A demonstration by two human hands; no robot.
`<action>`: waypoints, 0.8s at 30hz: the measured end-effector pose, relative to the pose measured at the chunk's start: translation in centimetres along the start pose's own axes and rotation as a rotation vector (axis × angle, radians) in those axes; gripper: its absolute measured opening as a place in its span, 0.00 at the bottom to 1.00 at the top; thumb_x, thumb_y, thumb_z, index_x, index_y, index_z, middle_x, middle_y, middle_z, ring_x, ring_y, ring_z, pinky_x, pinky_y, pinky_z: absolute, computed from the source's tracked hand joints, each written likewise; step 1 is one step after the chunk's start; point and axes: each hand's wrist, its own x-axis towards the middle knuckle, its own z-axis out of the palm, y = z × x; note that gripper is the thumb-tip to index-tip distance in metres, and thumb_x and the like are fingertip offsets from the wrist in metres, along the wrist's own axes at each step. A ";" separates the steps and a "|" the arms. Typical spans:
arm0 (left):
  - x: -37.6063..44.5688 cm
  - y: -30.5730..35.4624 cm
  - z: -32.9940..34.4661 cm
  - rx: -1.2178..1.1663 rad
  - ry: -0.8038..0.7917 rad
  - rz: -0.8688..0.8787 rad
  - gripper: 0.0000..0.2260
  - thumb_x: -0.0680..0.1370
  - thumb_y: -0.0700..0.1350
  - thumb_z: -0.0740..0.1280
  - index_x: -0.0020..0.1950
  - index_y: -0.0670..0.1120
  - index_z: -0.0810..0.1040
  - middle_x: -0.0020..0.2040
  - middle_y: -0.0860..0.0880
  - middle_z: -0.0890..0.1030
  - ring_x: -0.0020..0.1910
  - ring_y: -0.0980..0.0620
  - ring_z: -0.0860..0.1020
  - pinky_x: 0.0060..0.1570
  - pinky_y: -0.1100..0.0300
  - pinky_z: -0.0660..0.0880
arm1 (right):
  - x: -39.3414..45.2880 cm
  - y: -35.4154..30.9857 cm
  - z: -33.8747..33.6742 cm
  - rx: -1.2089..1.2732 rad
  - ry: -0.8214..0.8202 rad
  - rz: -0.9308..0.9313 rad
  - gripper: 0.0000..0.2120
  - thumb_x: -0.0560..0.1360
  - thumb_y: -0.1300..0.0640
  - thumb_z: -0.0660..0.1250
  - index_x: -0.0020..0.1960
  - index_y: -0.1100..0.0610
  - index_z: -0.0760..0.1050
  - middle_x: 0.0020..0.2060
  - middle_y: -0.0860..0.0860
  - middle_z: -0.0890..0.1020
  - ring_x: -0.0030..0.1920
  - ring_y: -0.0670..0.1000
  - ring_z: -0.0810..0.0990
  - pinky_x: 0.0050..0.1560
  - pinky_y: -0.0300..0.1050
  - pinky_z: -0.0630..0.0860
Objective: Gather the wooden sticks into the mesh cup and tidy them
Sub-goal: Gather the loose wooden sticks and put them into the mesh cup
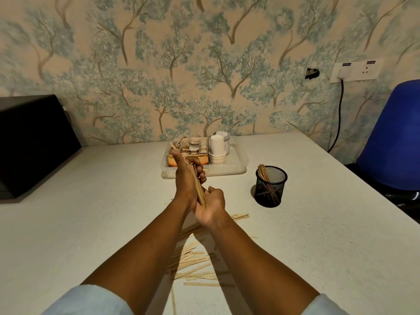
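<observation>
A bundle of thin wooden sticks (197, 183) stands nearly upright above the table, held between both hands. My left hand (185, 178) grips the bundle with its fingers curled round the upper part. My right hand (210, 206) cups the bundle's lower end in its palm, fingers bent upward. The black mesh cup (270, 187) stands on the table to the right of the hands, with a few sticks leaning inside it. Several loose sticks (193, 264) lie scattered on the table beneath my forearms, and a few more (241, 216) lie just right of my right wrist.
A clear plastic tray (238, 165) behind the hands holds stacked white paper cups (217, 148) and a small box of items. A black box (34, 142) sits at the far left. A blue chair (393, 137) stands right of the white table (91, 212).
</observation>
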 end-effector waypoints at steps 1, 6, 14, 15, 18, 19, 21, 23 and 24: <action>0.0 0.2 0.0 -0.020 0.000 -0.009 0.34 0.75 0.76 0.47 0.34 0.49 0.75 0.28 0.50 0.72 0.26 0.54 0.69 0.29 0.62 0.68 | 0.0 0.0 0.1 0.009 0.000 -0.005 0.23 0.83 0.51 0.48 0.51 0.63 0.77 0.38 0.59 0.84 0.43 0.57 0.82 0.47 0.48 0.79; 0.3 1.0 0.2 -0.055 0.004 -0.100 0.31 0.80 0.70 0.51 0.36 0.48 0.77 0.27 0.51 0.72 0.27 0.54 0.72 0.30 0.62 0.68 | -0.2 -0.2 0.2 0.035 -0.001 -0.017 0.22 0.83 0.52 0.49 0.55 0.64 0.78 0.45 0.60 0.84 0.46 0.57 0.83 0.51 0.50 0.79; 0.4 2.0 0.8 -0.067 0.004 -0.162 0.33 0.77 0.72 0.55 0.35 0.45 0.80 0.26 0.52 0.72 0.26 0.54 0.73 0.31 0.61 0.68 | -0.1 -0.3 -0.1 0.082 -0.013 -0.049 0.20 0.83 0.52 0.51 0.54 0.65 0.76 0.40 0.62 0.86 0.41 0.58 0.86 0.46 0.51 0.82; 0.4 2.1 0.8 -0.069 0.002 -0.166 0.32 0.78 0.71 0.56 0.35 0.45 0.80 0.27 0.52 0.72 0.26 0.54 0.73 0.31 0.61 0.68 | 0.0 -0.3 -0.2 0.084 -0.019 -0.053 0.20 0.83 0.52 0.51 0.55 0.65 0.76 0.40 0.63 0.86 0.40 0.58 0.86 0.44 0.50 0.82; 0.6 2.2 1.1 -0.068 -0.010 -0.188 0.24 0.81 0.62 0.58 0.39 0.45 0.81 0.27 0.53 0.72 0.27 0.55 0.72 0.29 0.62 0.68 | 0.1 -0.5 -0.3 0.086 -0.030 -0.055 0.21 0.83 0.52 0.50 0.55 0.65 0.76 0.40 0.63 0.85 0.39 0.59 0.86 0.40 0.49 0.83; 0.7 2.3 1.2 -0.054 -0.009 -0.188 0.20 0.82 0.57 0.58 0.42 0.46 0.82 0.27 0.53 0.73 0.27 0.55 0.72 0.29 0.63 0.68 | 0.1 -0.6 -0.3 0.084 -0.030 -0.057 0.21 0.83 0.52 0.50 0.55 0.65 0.76 0.40 0.63 0.85 0.40 0.59 0.86 0.41 0.49 0.83; 0.7 2.2 1.4 -0.031 -0.002 -0.187 0.13 0.82 0.49 0.58 0.47 0.46 0.81 0.26 0.54 0.72 0.27 0.56 0.70 0.28 0.65 0.67 | 0.1 -0.7 -0.2 0.075 -0.023 -0.068 0.20 0.82 0.53 0.51 0.55 0.65 0.77 0.42 0.62 0.86 0.42 0.58 0.86 0.45 0.50 0.82; 0.6 1.9 1.7 -0.016 0.010 -0.196 0.11 0.82 0.47 0.59 0.48 0.48 0.80 0.26 0.54 0.70 0.24 0.57 0.68 0.25 0.66 0.65 | 0.1 -0.8 0.0 0.061 -0.008 -0.078 0.20 0.82 0.53 0.51 0.55 0.65 0.77 0.45 0.61 0.85 0.47 0.58 0.84 0.53 0.50 0.80; 0.5 1.7 1.8 0.004 0.015 -0.198 0.11 0.82 0.48 0.58 0.46 0.48 0.79 0.26 0.54 0.68 0.23 0.58 0.65 0.24 0.66 0.63 | 0.1 -0.9 0.1 0.047 0.001 -0.080 0.19 0.82 0.53 0.51 0.54 0.64 0.77 0.46 0.60 0.84 0.49 0.57 0.83 0.55 0.49 0.79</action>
